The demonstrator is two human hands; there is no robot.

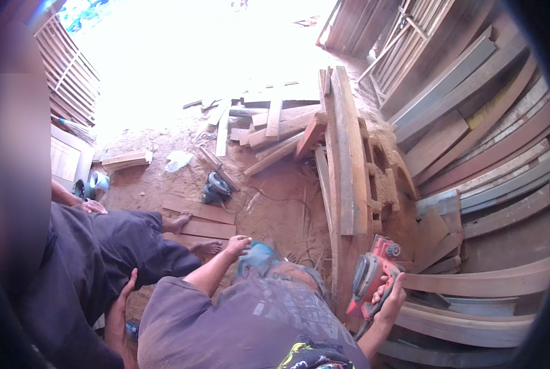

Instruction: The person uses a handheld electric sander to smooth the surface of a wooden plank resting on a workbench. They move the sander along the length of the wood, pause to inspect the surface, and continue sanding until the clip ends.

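You wear a faded purple-grey short-sleeved shirt (226, 326), pale print (290, 301) on front; black, yellow-patterned cloth (315, 355); grey lower garment (296, 272).

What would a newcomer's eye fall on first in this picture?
Probably the red power tool, held in the person's right hand at the lower right of the picture. Next might come the long planks running up the picture just right of centre, with a jumble of loose boards to their left. The dark green power tool also stands out on the reddish ground, left of centre.
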